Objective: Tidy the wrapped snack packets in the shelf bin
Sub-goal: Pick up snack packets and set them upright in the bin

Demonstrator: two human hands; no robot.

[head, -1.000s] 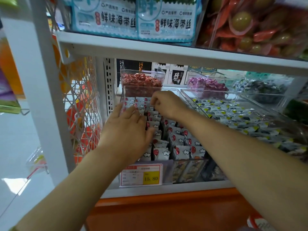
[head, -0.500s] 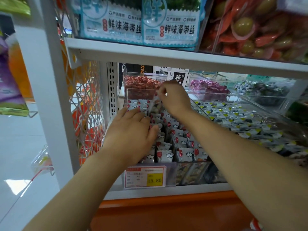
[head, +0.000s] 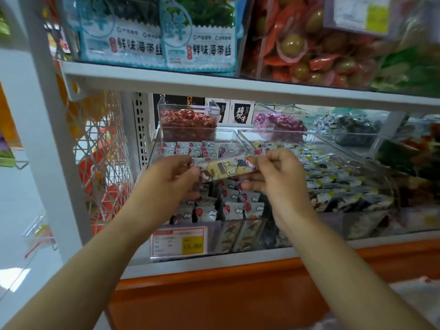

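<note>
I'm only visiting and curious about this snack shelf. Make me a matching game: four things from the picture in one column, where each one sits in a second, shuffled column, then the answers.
Things
1. cartoon packet
2. price tag
3. red sweets
4. seaweed packs

Places
A. on the upper shelf
B. pinched between the left hand and the right hand
C. on the front of the clear bin
D. in a clear tub at the back

Pairs: 1-B, 2-C, 3-D, 4-A
</note>
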